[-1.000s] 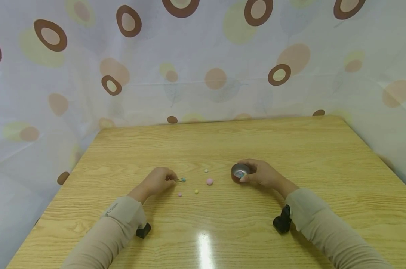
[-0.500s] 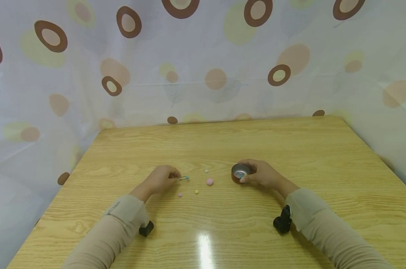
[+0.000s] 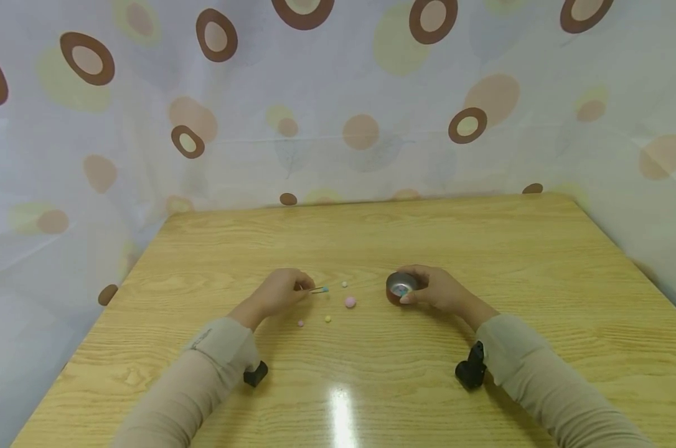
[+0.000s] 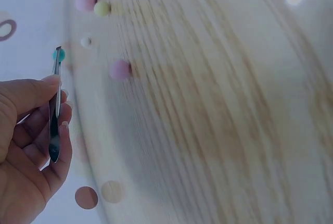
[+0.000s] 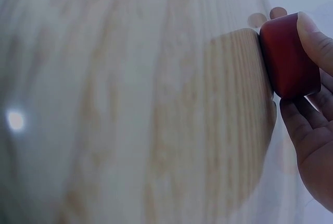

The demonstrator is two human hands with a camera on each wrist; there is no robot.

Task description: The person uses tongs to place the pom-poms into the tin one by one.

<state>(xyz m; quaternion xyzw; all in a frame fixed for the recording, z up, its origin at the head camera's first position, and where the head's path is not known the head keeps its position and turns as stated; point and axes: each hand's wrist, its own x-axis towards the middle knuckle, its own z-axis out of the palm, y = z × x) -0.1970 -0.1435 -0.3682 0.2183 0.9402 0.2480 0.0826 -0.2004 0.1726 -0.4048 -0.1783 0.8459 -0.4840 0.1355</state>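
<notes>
My left hand (image 3: 279, 292) pinches metal tweezers (image 4: 54, 125) between thumb and fingers. A small teal ball (image 4: 62, 55) sits at the tweezer tips, held above the table. To the right, my right hand (image 3: 440, 292) grips a small bowl (image 5: 289, 57), red outside and bare metal inside, with thumb and fingers at its side. The bowl rests upright on the table, and some small coloured balls (image 3: 402, 290) show at its bottom. Between the hands lie a larger pink ball (image 3: 350, 302), a white ball (image 3: 345, 284), a yellow ball (image 3: 328, 318) and a small pink ball (image 3: 300, 323).
The wooden table (image 3: 427, 230) runs back to a patterned curtain (image 3: 327, 87), which also hangs along both sides. A black wrist camera (image 3: 256, 374) sits below the left cuff, and another black camera (image 3: 471, 368) below the right one.
My left hand has moved to the right and slightly farther from me, carrying the tweezers and the teal ball. The right hand and the bowl have stayed in place.
</notes>
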